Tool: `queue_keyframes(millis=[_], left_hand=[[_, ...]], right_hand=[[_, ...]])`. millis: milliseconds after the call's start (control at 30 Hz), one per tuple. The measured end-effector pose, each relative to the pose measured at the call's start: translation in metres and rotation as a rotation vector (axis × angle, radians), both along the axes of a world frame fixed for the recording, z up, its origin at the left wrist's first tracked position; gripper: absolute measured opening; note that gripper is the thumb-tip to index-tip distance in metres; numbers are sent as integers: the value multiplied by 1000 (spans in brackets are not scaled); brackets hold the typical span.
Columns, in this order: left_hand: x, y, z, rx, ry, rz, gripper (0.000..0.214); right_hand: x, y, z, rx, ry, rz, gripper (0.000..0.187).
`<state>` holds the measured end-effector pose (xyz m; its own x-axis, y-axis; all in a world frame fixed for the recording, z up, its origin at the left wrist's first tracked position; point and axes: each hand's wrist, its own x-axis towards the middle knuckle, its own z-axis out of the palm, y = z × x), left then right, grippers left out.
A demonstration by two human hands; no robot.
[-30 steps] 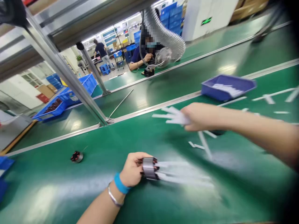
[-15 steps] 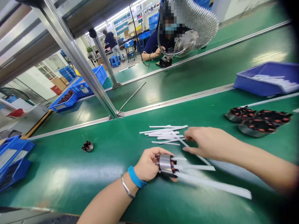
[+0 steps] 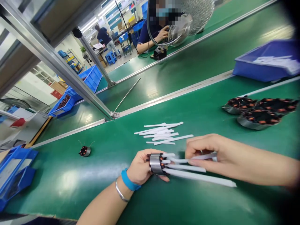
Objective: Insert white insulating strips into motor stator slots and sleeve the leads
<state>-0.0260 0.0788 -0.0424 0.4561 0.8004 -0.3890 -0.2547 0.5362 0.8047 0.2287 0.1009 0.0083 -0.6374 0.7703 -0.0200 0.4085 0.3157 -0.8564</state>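
Note:
My left hand (image 3: 142,167), with a blue band and a metal bangle at the wrist, is closed around a motor stator (image 3: 157,164), a steel ring with copper windings and black insulation. Several white strips (image 3: 199,178) stick out of its right side. My right hand (image 3: 206,153) pinches another white strip (image 3: 207,156), whose left end reaches the stator's face; blur hides whether it is inserted. Just beyond the hands lies a loose pile of white strips (image 3: 161,132) on the green bench (image 3: 112,200).
Three larger stators (image 3: 259,118) sit at the right, below a blue bin (image 3: 257,70) of white strips. A small stator (image 3: 84,151) stands at the left, near blue bins (image 3: 16,175). A metal frame post (image 3: 77,84) rises ahead. A co-worker (image 3: 152,37) sits across the bench.
My right hand has pulled a strip from the pile and brought it toward the stator. My left hand still holds the stator, slightly further left in view.

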Motion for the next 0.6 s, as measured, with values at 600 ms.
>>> queue_keyframes(millis=[600], left_hand=[[9, -11, -9, 129, 153, 47, 60]], right_hand=[[-48, -8, -41, -235, 150, -190, 26]])
